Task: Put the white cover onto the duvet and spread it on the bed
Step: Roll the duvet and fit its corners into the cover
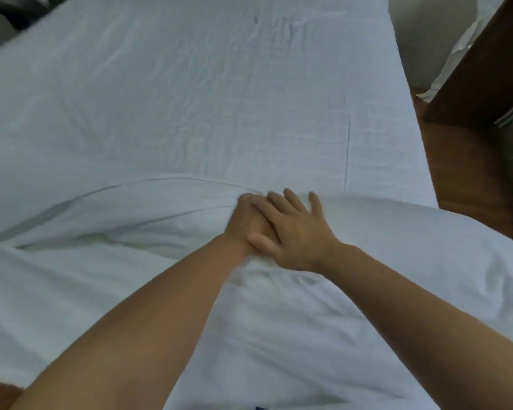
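wrinkled white bed (190, 99) beyond both hands; left hand (245, 223) gripped white cover (397, 247), right hand (293, 235) flat, fingers straight, overlapping it.

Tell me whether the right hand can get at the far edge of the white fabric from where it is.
Probably yes. The right hand lies flat with its fingertips already near that edge of the white cover, partly over the left hand, which grips the fabric there. Nothing lies between them.

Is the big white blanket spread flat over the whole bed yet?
No. The duvet is bunched near the person; its edge stops where both hands meet, leaving the sheet beyond uncovered.
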`<action>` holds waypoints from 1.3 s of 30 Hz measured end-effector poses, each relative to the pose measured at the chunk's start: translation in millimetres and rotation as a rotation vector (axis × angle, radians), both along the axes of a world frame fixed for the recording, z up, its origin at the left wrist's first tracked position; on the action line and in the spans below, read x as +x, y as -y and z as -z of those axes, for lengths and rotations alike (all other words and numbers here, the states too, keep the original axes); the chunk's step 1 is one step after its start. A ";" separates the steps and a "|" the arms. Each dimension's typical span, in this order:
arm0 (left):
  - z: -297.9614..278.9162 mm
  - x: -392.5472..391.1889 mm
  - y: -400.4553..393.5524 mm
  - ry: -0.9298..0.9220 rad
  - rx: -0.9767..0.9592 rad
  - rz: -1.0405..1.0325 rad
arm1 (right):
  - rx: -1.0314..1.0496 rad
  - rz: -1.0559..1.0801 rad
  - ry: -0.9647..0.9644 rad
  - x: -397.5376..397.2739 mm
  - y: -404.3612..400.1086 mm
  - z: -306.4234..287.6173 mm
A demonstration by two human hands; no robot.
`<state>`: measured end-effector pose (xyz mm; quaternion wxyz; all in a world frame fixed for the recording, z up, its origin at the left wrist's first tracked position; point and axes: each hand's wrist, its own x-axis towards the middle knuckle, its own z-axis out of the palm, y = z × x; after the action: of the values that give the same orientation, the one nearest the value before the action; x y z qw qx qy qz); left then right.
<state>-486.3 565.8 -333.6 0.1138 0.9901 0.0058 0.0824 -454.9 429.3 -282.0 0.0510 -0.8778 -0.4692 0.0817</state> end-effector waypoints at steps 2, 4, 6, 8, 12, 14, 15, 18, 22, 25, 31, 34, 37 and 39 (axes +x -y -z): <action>0.9 -14.5 -13.0 -0.044 -0.080 0.081 | -0.081 0.011 0.093 8.9 -14.5 19.8; 13.0 -46.9 -40.3 0.030 0.018 0.132 | -0.113 0.024 0.175 18.0 -12.4 29.2; 26.4 -103.8 -80.8 0.079 0.113 0.055 | -0.168 0.061 0.206 25.6 -14.9 32.7; 45.0 -180.0 -132.1 0.003 0.209 -0.120 | -0.197 0.148 0.190 28.4 -26.4 28.0; 78.2 -325.1 -236.2 -0.206 -0.110 -0.798 | -0.206 0.339 0.031 35.1 -41.0 37.3; 77.4 -353.1 -268.7 -0.175 -0.213 -0.906 | -0.164 0.393 0.034 19.1 -77.8 36.7; 76.2 -356.1 -279.5 -0.132 -0.205 -0.901 | -0.140 0.376 0.054 2.7 -109.2 30.8; 64.1 -337.1 -310.9 -0.002 -0.393 -1.039 | 0.018 0.093 0.114 -56.3 -221.0 13.8; 28.7 -305.7 -383.3 0.414 -1.384 -1.418 | 0.108 -0.318 0.160 -96.3 -356.1 6.8; 14.0 -312.4 -426.6 0.851 -1.480 -1.499 | 0.124 -0.437 0.143 -116.4 -438.8 4.8; -11.4 -346.4 -495.1 1.157 -1.370 -1.698 | 0.142 -0.514 0.135 -135.1 -532.0 2.0; -26.6 -370.6 -546.6 1.132 -1.593 -1.539 | -0.071 -0.194 -0.065 -118.0 -574.0 -14.1; -28.7 -386.4 -603.6 0.930 -1.974 -1.463 | -0.191 -0.053 -0.184 -119.2 -614.7 -32.0; -20.9 -392.5 -632.0 0.812 -2.006 -1.482 | -0.140 -0.109 -0.082 -135.8 -637.4 -30.8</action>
<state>-878.7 1197.8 -312.7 0.7178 0.1419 0.5689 0.3754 -590.7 1066.7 -251.2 0.0043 -0.8484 -0.5068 0.1529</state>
